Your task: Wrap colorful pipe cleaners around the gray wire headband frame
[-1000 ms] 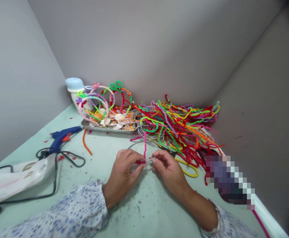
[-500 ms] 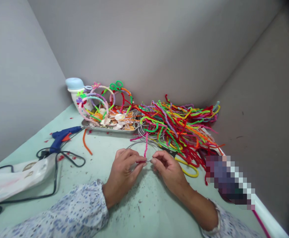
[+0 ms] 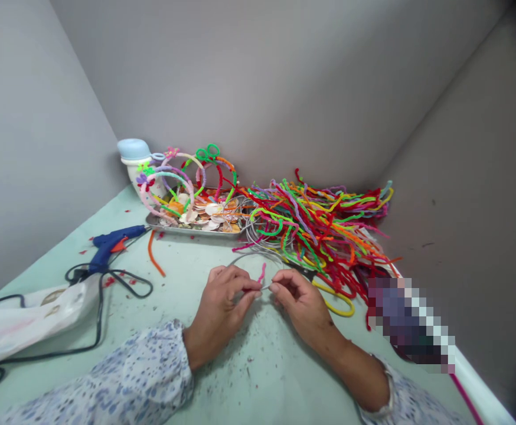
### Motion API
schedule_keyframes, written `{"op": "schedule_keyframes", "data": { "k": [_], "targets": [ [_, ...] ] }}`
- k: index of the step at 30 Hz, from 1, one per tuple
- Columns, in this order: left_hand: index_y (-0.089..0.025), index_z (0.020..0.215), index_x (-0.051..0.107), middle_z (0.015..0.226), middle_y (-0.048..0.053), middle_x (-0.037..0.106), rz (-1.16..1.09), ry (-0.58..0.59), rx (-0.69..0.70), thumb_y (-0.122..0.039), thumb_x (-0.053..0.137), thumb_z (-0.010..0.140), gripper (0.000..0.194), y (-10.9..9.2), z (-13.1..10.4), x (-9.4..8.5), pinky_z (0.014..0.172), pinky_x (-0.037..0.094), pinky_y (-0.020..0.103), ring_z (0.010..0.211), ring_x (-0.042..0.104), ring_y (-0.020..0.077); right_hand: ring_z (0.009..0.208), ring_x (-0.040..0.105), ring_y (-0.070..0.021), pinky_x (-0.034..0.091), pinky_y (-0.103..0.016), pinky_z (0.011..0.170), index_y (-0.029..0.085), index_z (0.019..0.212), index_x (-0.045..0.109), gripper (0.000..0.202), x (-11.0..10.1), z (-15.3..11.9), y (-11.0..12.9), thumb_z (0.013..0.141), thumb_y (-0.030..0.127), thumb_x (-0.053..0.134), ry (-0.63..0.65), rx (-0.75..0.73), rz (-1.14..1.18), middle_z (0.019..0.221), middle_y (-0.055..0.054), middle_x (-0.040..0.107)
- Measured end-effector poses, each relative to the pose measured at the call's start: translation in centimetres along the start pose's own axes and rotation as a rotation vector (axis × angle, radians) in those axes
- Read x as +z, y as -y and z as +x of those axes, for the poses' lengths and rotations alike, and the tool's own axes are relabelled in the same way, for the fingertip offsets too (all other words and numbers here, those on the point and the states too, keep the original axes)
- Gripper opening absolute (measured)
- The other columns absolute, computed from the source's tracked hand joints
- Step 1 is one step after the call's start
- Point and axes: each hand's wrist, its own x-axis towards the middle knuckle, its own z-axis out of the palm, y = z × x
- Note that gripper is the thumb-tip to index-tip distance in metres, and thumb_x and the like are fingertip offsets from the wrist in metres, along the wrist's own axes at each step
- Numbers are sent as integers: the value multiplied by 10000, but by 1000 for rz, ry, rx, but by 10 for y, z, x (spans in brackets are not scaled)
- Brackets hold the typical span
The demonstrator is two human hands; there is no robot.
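Note:
A thin grey wire ring (image 3: 258, 254) lies between my hands near the middle of the table. My left hand (image 3: 226, 301) pinches the wire together with a pink pipe cleaner (image 3: 262, 274), whose short free end sticks up beside the fingertips. Just to the right, my right hand (image 3: 300, 301) holds the same wire between thumb and forefinger. A small gap of bare wire shows between the two sets of fingertips. The part of the pipe cleaner under my left fingers is hidden.
Behind are a metal tray (image 3: 200, 231) of shell-like discs, decorated hoops (image 3: 193, 195), a bottle (image 3: 134, 156) and a pile of pipe cleaners (image 3: 315, 224). A blue glue gun (image 3: 107, 245) lies left, yellow-handled scissors (image 3: 340, 304) right.
The free end of the pink pipe cleaner stands shorter and lower than before, now bent near my left fingertips. Both hands have stayed almost in place.

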Motion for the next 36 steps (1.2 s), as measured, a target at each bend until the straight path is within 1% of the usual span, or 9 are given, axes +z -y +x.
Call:
{"op": "schedule_keyframes", "data": {
  "k": [7,17,23,28,36],
  "targets": [
    [-216,890,663,862,8,634,-43,38,-30,-170,623,847,75,-1,0,0,865,360,360,882,566,179,615,480,-113,398,-221,557,221,883,585,111,0,-1,3,865,329,606,11,-18,-37,723,31,541],
    [-218,922,648,888,14,631,-28,7,-35,-200,622,854,74,-1,-1,1,862,364,355,899,552,183,616,493,-109,406,-211,553,228,885,585,103,1,-1,1,863,326,609,-3,-5,15,736,33,542],
    [-213,897,649,867,16,630,-24,35,-19,-204,604,864,56,-1,-1,0,860,361,362,882,555,185,616,493,-115,412,-219,555,219,891,591,113,1,-1,3,865,329,600,-8,-20,-25,747,21,556],
    [-194,857,630,841,15,626,-24,89,-17,-192,561,883,74,-5,1,-3,847,358,363,851,554,180,642,518,-125,431,-227,576,215,900,593,113,0,-1,4,860,321,604,-13,-33,-80,774,12,576],
    [-185,834,598,822,25,619,-34,137,-29,-224,512,903,117,-6,1,-3,804,372,358,822,544,188,675,535,-128,455,-231,609,215,887,583,97,1,-3,6,862,307,599,-9,-35,-68,793,11,576]
  ]
}}
